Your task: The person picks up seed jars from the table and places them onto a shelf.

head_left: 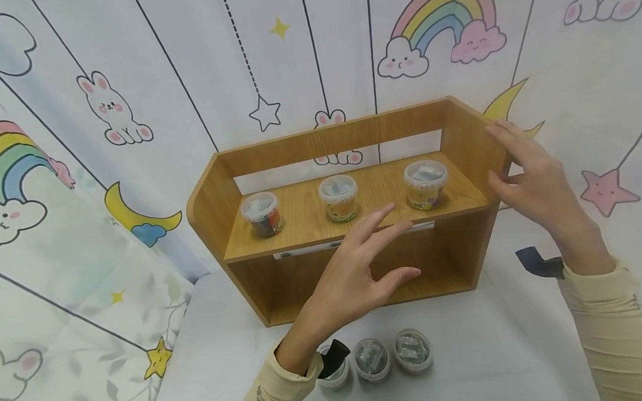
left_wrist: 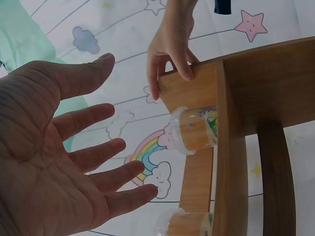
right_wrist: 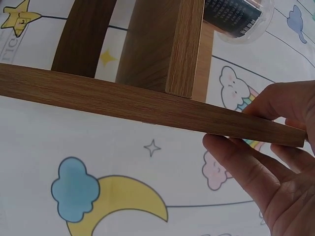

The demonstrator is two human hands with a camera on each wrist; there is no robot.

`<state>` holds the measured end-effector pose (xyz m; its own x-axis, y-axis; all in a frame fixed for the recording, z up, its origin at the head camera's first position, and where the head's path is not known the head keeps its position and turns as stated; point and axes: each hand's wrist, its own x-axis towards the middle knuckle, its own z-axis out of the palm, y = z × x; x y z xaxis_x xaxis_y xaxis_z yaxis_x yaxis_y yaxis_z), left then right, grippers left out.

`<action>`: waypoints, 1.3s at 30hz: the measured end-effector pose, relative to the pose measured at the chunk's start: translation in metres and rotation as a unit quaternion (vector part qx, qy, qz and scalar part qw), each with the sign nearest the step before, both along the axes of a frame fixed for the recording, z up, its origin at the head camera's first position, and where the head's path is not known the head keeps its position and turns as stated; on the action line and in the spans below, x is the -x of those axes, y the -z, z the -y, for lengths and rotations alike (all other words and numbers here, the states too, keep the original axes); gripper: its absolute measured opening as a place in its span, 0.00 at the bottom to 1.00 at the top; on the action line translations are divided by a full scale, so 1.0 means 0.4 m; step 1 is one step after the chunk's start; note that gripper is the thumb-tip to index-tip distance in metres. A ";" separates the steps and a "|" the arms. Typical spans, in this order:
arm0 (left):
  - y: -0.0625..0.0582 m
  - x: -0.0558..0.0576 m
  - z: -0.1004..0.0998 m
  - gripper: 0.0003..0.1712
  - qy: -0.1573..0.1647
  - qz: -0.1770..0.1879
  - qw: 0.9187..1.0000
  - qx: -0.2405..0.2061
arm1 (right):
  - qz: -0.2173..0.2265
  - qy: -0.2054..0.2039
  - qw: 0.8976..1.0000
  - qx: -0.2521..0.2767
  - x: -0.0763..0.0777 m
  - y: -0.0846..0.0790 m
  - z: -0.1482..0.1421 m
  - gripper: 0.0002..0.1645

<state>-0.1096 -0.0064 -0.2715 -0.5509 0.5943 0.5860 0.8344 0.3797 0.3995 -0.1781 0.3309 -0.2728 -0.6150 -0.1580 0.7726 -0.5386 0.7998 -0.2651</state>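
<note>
Shelf unit (head_left: 296, 146): wood-grained boards, smooth, with a soft satin sheen. Tubs (head_left: 339, 199): clear, glossy plastic. Backdrop (head_left: 340, 54): printed cloth, matt, lightly creased. Tabletop (head_left: 481, 349): smooth, matt. Sleeves (head_left: 610, 318): matt, finely wrinkled cloth.

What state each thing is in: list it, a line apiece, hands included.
Shelf unit, standing upright.
Left shelf tub, upright, lid apparently on.
Middle shelf tub, upright, lid apparently on.
Right shelf tub, upright, lid apparently on.
Left table tub, partly hidden, lid unclear.
Middle table tub, upright, lid unclear.
Right table tub, upright, lid unclear.
Left hand, spread, holding nothing.
Right hand, gripping the side panel.
</note>
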 end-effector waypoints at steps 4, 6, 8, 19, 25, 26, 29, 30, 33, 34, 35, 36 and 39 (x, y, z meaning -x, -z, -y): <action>0.018 -0.005 0.017 0.35 -0.002 0.005 1.000 0.011 | 0.002 0.002 1.000 0.002 0.002 -0.002 0.000 0.53; 0.027 -0.010 0.025 0.35 -0.003 0.007 1.000 0.011 | 0.002 0.002 1.000 0.002 0.001 -0.003 0.001 0.53; 0.036 -0.015 0.032 0.35 -0.006 0.009 1.000 0.012 | 0.003 0.002 1.000 0.004 0.000 -0.004 0.003 0.52; 0.102 -0.044 0.086 0.34 -0.016 0.003 1.000 -0.001 | -0.002 -0.003 1.000 0.006 0.002 -0.004 0.004 0.52; 0.141 -0.061 0.131 0.35 -0.041 0.026 0.999 -0.020 | -0.008 -0.005 1.000 0.002 0.004 -0.001 0.001 0.52; 0.147 -0.064 0.140 0.35 -0.044 0.030 0.998 -0.022 | -0.007 -0.006 1.000 0.004 0.004 -0.001 0.001 0.52; 0.163 -0.072 0.168 0.35 -0.053 0.044 0.997 -0.027 | -0.005 -0.004 1.000 0.004 0.003 0.000 0.002 0.52; 0.168 -0.074 0.178 0.35 -0.057 0.049 0.997 -0.028 | -0.006 -0.005 1.000 0.004 0.003 -0.001 0.002 0.52; 0.188 -0.081 0.206 0.35 -0.070 0.066 0.995 -0.030 | -0.006 -0.007 1.000 0.005 0.002 -0.002 0.002 0.52; 0.195 -0.083 0.216 0.34 -0.074 0.070 0.994 -0.033 | -0.006 -0.008 1.000 0.005 0.003 -0.002 0.002 0.52; 0.203 -0.085 0.226 0.34 -0.079 0.075 0.994 -0.033 | -0.006 -0.008 1.000 0.005 0.004 -0.002 0.002 0.53; 0.211 -0.088 0.236 0.34 -0.082 0.078 0.993 -0.033 | -0.006 -0.008 1.000 0.005 0.005 -0.001 0.002 0.53; 0.234 -0.094 0.261 0.33 -0.091 0.081 0.992 -0.036 | -0.007 -0.005 1.000 0.005 0.008 0.000 0.002 0.53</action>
